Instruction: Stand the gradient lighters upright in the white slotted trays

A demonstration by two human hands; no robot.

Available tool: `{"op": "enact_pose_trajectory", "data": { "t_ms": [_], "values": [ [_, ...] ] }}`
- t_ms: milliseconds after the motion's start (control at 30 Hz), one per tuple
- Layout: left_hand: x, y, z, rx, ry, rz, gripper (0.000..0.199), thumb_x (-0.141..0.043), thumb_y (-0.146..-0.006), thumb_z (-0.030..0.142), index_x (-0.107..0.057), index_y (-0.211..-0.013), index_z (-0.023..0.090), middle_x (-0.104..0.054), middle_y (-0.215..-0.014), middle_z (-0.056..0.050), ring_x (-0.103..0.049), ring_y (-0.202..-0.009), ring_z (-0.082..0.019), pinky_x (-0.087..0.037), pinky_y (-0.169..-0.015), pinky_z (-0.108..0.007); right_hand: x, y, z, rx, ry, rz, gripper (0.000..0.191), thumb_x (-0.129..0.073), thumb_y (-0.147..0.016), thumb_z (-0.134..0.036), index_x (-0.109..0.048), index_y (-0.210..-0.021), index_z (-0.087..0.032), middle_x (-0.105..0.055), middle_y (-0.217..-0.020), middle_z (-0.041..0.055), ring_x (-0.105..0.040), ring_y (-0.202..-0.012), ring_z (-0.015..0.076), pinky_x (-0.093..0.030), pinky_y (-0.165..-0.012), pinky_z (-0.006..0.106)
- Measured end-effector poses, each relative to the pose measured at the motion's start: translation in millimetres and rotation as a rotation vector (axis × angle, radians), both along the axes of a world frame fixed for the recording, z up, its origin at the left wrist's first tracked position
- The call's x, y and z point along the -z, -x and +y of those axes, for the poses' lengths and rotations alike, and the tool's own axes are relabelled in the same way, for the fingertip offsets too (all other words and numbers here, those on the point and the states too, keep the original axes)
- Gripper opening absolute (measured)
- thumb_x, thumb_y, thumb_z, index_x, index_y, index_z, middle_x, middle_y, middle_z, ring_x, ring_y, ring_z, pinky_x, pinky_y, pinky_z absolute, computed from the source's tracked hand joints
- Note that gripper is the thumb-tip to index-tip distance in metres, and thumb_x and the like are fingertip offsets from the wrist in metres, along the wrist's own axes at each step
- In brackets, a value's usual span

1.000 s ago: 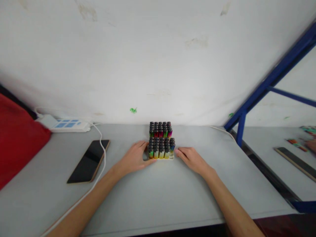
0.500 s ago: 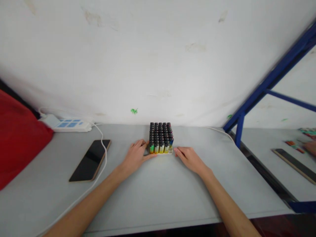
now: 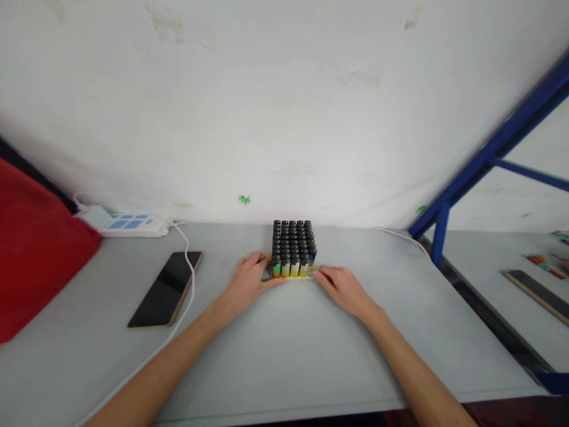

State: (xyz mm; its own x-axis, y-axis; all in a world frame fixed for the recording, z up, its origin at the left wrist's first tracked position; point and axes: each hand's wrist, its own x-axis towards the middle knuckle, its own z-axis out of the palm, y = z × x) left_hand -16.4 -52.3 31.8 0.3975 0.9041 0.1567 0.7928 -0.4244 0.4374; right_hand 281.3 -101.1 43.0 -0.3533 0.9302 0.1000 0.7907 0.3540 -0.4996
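Note:
Rows of upright lighters (image 3: 294, 249) with black tops stand packed in a low white tray (image 3: 299, 279) near the wall. The front ones show green, yellow and clear bodies, and a blue one is at the right corner. My left hand (image 3: 248, 280) is round the tray's front left corner, thumb along the front edge and fingers at the left side. My right hand (image 3: 341, 288), fingers curled together, touches the front right corner. Its far fingertips are partly hidden.
A phone (image 3: 166, 290) lies on the grey table (image 3: 284, 356) at left, with a white cable (image 3: 189, 296) across its edge. Behind are a power strip (image 3: 133, 225) and red cloth (image 3: 40, 249). A blue metal frame (image 3: 466, 178) stands at right; beyond it lies a dark flat bar (image 3: 536, 295).
My right hand has closed the small gap to the tray's right corner and now touches it. My left hand keeps its place on the tray. The whole view has shifted slightly.

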Motion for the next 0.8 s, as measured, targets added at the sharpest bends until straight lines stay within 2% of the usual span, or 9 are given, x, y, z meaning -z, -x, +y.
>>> {"op": "enact_pose_trajectory", "data": {
  "t_ms": [333, 567, 800],
  "values": [
    [-4.5, 8.7, 4.7, 0.075, 0.014, -0.006, 0.056, -0.078, -0.093, 0.072, -0.081, -0.114, 0.020, -0.074, -0.114, -0.013, -0.071, -0.109, -0.036, -0.055, -0.103, -0.046, 1.2, -4.6, 0.6, 0.025, -0.021, 0.076, 0.045, -0.038, -0.120, -0.047, -0.044, -0.080, -0.028, -0.063, -0.074, 0.0016, -0.060, -0.069, 0.0214, -0.037, -0.072, 0.033],
    [-0.5, 15.7, 8.2, 0.130, 0.010, -0.039, 0.056, -0.071, -0.098, 0.073, -0.081, -0.115, 0.022, -0.072, -0.112, -0.012, -0.070, -0.110, -0.036, -0.056, -0.106, -0.048, 0.1, -6.4, 1.2, 0.017, -0.013, 0.096, 0.048, -0.039, -0.117, -0.047, -0.040, -0.073, -0.028, -0.056, -0.065, 0.0001, -0.051, -0.062, 0.0200, -0.035, -0.069, 0.034],
    [-5.5, 18.8, 7.8, 0.168, 0.019, -0.025, 0.057, -0.072, -0.098, 0.072, -0.080, -0.123, 0.021, -0.072, -0.115, -0.012, -0.069, -0.113, -0.036, -0.055, -0.109, -0.048, 4.5, -6.9, 3.5, 0.056, -0.084, 0.136, 0.042, -0.041, -0.115, -0.044, -0.040, -0.076, -0.028, -0.058, -0.068, 0.0005, -0.054, -0.065, 0.0206, -0.038, -0.069, 0.033]
  ]
}}
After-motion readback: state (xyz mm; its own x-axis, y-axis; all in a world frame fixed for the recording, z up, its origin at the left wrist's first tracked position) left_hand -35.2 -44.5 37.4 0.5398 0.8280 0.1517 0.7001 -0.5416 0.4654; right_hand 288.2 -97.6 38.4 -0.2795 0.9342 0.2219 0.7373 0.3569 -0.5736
